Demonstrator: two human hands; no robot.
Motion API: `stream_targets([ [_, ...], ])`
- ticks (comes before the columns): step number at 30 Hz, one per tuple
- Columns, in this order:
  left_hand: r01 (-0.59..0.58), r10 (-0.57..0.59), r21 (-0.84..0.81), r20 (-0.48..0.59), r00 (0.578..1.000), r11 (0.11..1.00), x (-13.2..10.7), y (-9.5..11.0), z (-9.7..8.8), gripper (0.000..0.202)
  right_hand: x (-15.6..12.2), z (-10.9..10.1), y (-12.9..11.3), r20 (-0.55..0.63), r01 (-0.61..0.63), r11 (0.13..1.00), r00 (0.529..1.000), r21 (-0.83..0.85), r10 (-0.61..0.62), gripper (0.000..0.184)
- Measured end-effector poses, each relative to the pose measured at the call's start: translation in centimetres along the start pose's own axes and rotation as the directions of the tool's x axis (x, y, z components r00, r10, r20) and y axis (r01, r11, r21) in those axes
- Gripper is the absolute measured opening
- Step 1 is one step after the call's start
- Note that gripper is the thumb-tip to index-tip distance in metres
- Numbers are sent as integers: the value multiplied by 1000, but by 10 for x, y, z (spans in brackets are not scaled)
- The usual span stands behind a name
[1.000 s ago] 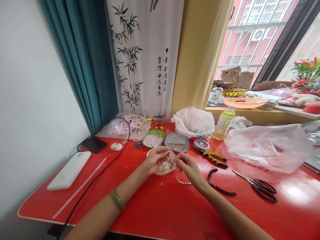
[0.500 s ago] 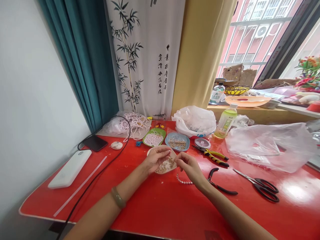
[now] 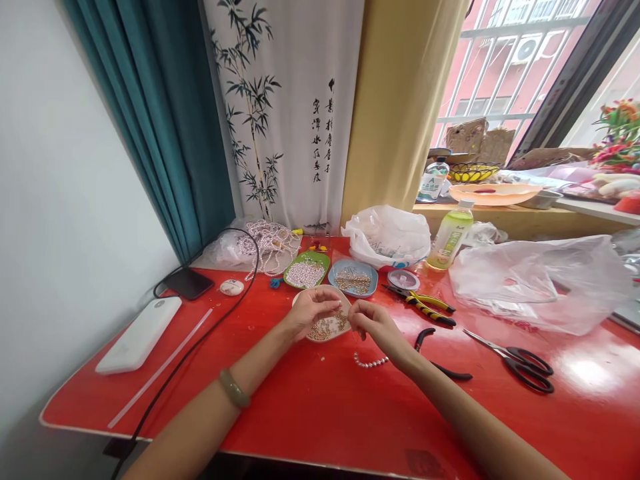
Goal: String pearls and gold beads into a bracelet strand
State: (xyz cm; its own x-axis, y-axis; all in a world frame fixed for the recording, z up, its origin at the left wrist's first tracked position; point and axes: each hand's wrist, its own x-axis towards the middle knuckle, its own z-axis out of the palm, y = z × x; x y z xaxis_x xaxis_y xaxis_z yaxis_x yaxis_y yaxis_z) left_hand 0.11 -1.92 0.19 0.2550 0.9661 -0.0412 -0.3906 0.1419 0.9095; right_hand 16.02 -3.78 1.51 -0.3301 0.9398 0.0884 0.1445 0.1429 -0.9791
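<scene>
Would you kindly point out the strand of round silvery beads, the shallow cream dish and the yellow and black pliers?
Strand of round silvery beads (image 3: 371, 365): head view, its curved middle.
Shallow cream dish (image 3: 325, 340): head view, its near rim.
Yellow and black pliers (image 3: 425, 311): head view, the striped handle.

Cream tray (image 3: 327, 339) partly hidden behind left hand (image 3: 311, 313), flowers (image 3: 621, 127) cut off at right edge

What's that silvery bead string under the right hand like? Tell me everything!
The bead string is a row of small, round, shiny, silvery beads, like pearls, close together. It curves on the red table, just below the right hand. Its left end bends up toward the hand; any thread there is too faint to tell. The other end nears the wrist; more may be hidden.
</scene>
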Motion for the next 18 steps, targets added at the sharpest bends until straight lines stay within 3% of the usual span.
stream_targets([
  [5,6,-7,26,13,1000,1000,0,0,-1,18,0,0,1,80,-26,999,997,37,23,5],
  [18,-10,9,25,15,1000,1000,-1,2,0,19,-5,0,-7,114,12,991,993,132,-27,11],
])
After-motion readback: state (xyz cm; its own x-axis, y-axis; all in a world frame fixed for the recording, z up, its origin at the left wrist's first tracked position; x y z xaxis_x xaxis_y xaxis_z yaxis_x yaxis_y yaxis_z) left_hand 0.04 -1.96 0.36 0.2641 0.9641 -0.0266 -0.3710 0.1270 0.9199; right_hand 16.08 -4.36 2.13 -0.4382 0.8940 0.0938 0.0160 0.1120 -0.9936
